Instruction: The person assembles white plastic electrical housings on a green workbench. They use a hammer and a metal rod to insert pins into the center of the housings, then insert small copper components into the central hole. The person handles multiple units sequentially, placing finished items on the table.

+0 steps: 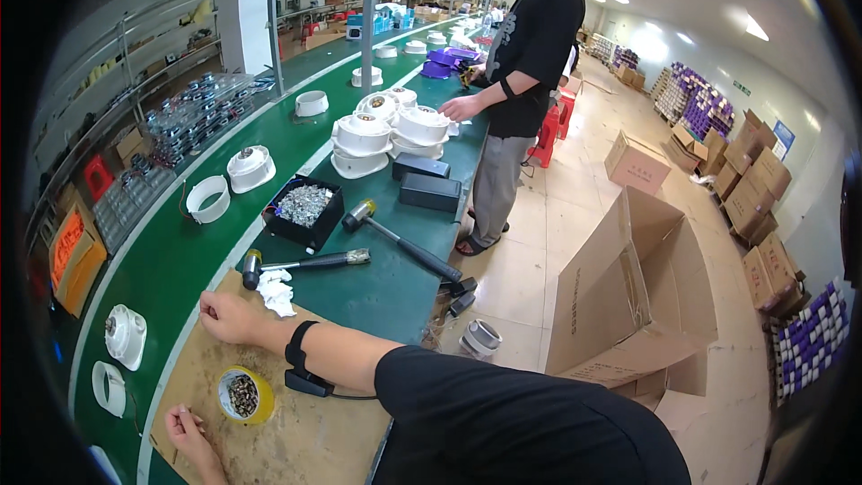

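Note:
My right hand rests by the left edge of a brown board, its fingers curled in; the palm is hidden. Below it, near the same edge, is my left hand, thumb and fingers drawn together; whatever they may hold cannot be made out. Between my hands and to the right stands a yellow tub of small metal parts. Just beyond my right hand lie crumpled white tissue and a mallet with a dark handle. A black strap with a small device circles my right forearm.
A second mallet and a black bin of small silvery parts lie farther off. White round housings sit along the green conveyor. Another person stands at stacked housings. An open carton stands right.

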The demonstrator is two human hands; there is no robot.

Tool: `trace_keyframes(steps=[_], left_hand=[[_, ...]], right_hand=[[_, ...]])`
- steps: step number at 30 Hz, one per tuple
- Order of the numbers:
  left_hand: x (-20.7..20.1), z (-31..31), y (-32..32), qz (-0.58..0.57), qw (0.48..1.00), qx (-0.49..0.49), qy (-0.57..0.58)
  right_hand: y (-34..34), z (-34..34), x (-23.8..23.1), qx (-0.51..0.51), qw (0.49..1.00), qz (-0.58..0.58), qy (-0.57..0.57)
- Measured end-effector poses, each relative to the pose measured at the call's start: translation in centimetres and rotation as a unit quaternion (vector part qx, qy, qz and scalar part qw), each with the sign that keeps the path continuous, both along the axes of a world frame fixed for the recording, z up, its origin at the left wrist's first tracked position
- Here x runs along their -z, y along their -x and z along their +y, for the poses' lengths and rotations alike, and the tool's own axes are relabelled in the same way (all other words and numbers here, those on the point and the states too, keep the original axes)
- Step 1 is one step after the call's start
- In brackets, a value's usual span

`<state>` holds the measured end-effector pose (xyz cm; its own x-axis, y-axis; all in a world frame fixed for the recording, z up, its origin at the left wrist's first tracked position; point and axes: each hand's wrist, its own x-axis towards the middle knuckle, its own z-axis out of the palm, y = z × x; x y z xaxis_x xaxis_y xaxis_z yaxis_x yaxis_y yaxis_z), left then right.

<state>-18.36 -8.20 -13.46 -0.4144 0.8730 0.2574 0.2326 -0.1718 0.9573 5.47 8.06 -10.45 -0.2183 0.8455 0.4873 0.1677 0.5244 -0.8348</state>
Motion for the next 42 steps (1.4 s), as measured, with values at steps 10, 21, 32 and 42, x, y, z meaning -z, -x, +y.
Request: trace_keyframes(steps=[10,21,32,42], left_hand=[[0.4,0.3,1.4,-0.061,0.998,-0.014,0.003],[-1.0,-0.8,-0.3,-0.023,0.998,-0.054,-0.024],[-1.6,-1.8,-0.7,-0.04,0.998,-0.052,0.008],[-1.9,-2.3,-1.4,-0.026,0.998,-0.055,0.028]], right_hand=[[0.9,0.5,0.7,0.056,0.998,0.007,-0.041],[0.1,0.2,-0.3,0.017,0.999,0.031,0.005],[0.2,1.0,0.0,-0.071,0.99,0.075,0.1],[-0.2,1.6,-0.3,-0.103,0.981,0.029,0.163]])
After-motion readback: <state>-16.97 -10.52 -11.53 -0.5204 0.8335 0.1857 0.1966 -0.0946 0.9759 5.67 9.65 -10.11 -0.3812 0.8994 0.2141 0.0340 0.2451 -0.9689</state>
